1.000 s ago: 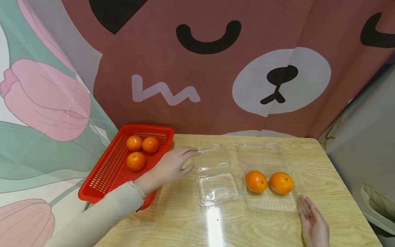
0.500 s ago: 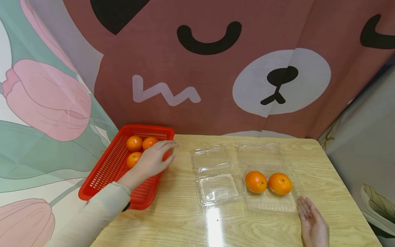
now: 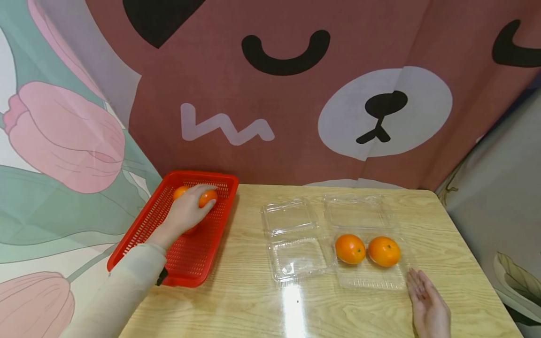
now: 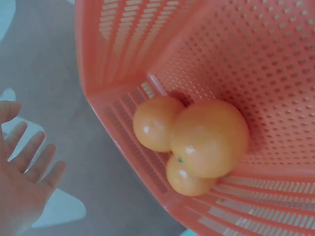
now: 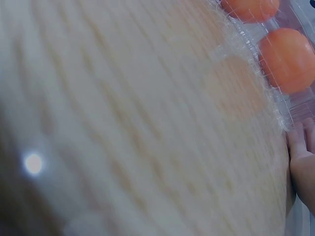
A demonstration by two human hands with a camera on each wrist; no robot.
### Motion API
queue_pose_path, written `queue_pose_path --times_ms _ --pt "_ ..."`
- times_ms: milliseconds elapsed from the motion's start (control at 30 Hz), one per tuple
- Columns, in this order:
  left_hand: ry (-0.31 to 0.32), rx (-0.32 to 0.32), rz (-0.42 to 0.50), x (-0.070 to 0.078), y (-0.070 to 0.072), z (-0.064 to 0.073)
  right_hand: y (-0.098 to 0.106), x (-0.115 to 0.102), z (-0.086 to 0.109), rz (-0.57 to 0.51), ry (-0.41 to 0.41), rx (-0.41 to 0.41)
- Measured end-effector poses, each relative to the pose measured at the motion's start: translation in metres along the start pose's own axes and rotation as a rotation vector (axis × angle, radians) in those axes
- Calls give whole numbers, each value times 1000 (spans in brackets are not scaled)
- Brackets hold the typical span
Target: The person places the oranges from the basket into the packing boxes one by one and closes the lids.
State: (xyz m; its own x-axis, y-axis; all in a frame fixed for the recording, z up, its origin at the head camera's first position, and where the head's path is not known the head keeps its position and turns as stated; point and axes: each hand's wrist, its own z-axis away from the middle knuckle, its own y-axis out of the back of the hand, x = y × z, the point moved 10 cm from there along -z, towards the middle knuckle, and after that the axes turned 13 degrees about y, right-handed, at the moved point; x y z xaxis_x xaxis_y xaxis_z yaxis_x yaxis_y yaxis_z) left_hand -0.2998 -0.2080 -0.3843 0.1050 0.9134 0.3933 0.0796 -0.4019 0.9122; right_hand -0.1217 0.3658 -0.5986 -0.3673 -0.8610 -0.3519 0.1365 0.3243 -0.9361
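In the head view, my left hand (image 3: 186, 211) reaches into the red basket (image 3: 198, 277), fingers and thumb about an orange (image 3: 207, 198) at its back. Another orange (image 3: 180, 192) shows partly behind the hand; a third is mostly hidden under it. The left wrist view has my left hand (image 4: 24, 182) with fingers spread, holding nothing, and three oranges (image 4: 209, 140) lying together in the basket. My right hand (image 3: 428, 303) lies on its side by a clear plastic clamshell box (image 3: 372, 279) with two oranges (image 3: 350, 249) in it. Its fingers are straight and hold nothing.
A second clear clamshell box (image 3: 297, 258) lies opened on the wooden table (image 3: 253, 305), between the basket and the filled box. Behind the table hangs a printed curtain (image 3: 296, 155).
My left hand moves left from beside the clear box, over the basket's rim, down to the oranges in the basket. The right hand stays in place.
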Motion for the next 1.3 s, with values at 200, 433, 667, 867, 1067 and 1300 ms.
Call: queue_pose_path --times_ms 200,433,667,867,1067,1300 --pt "69 -5 16 -26 2 -7 2 0 1 8 -6 17" --pt "172 -34 50 -57 1 -12 9 0 1 82 -7 79" --pt "218 -54 70 -77 -2 -16 2 0 1 37 -2 22" --pt "280 -78 103 -95 -7 -19 0 1 1 2 6 4" --pt "311 -101 102 -105 -15 -21 3 -1 0 33 10 44" --pt "368 -170 49 -116 -28 -21 5 -2 0 69 16 68"
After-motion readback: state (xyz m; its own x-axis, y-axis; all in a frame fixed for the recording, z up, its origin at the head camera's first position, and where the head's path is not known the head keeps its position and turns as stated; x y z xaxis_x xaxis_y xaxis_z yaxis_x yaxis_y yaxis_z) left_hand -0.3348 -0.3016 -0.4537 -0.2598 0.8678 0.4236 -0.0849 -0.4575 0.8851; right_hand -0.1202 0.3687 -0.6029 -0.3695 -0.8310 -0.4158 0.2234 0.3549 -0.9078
